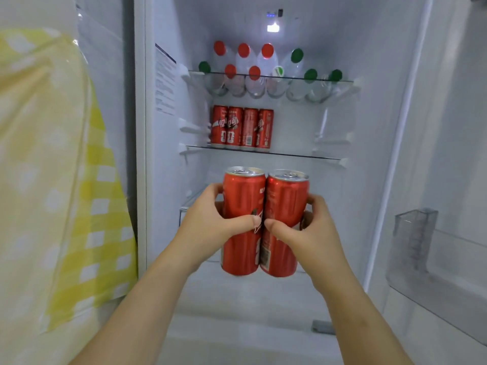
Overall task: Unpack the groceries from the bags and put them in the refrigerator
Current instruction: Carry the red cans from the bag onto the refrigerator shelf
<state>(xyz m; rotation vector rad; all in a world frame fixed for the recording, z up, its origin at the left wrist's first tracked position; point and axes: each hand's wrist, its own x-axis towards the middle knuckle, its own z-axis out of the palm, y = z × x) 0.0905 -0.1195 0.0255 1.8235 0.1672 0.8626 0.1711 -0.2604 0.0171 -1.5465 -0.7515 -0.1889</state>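
My left hand (208,219) wraps left can (243,222), right hand (313,227) wraps right can (286,225); thumbs in front, cans pressed together to move as pair. Held before open refrigerator (382,154), below shelf (303,154) with four cans (242,127). Probably headed beside them.

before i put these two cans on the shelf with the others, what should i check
1. Left hand grips left can: ok.
2. Right hand grips right can: ok.
3. Both cans upright and touching: ok.
4. Free space on middle shelf, right of the four cans: ok.
5. Room behind those four: cannot tell.
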